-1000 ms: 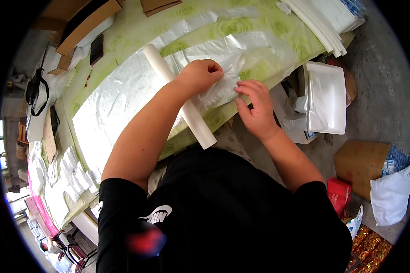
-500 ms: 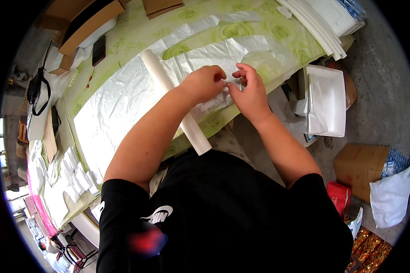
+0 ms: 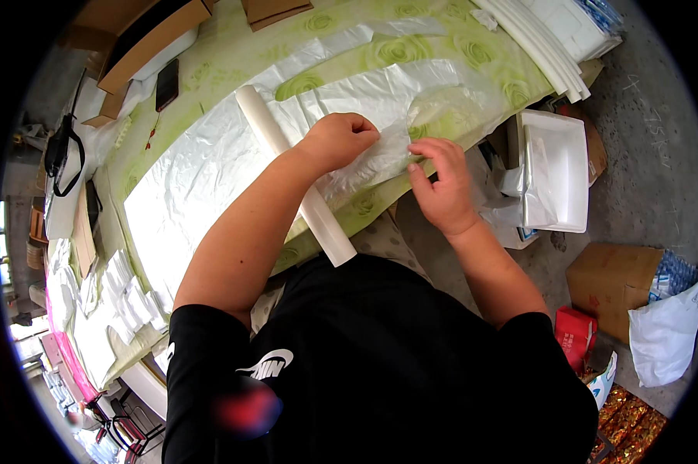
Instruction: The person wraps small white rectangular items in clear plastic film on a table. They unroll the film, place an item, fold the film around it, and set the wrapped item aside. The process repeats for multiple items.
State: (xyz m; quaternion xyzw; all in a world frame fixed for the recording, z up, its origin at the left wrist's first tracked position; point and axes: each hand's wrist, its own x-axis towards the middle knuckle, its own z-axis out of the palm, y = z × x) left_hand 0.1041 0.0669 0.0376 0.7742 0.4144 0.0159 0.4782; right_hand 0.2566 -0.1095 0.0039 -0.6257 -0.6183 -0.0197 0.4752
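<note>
A thin, crinkled plastic sheet (image 3: pixel 198 162), whitish and see-through, lies spread over the table. My left hand (image 3: pixel 340 142) is closed, with thumb and forefinger pinching the sheet beyond a white roll (image 3: pixel 330 228). That roll lies slanted across the sheet, under my left forearm, and its near end juts past the table edge. To the right, my right hand (image 3: pixel 446 185) has its fingers bent and the thumb close to the fingertips at the sheet's clear end (image 3: pixel 442 108). The film there is so transparent that its edge between my hands is hard to make out.
A green rose-patterned cloth (image 3: pixel 399 52) covers the table. A phone (image 3: pixel 167 85) and an open cardboard box (image 3: pixel 152 50) are at far left, white tubes (image 3: pixel 538 50) at far right. Beside the table stand a white foam box (image 3: pixel 562 170) and a brown carton (image 3: pixel 608 290).
My hands have drawn apart from nearly touching. The right hand moved right and toward me; the left shifted slightly left. The roll moved a little left.
</note>
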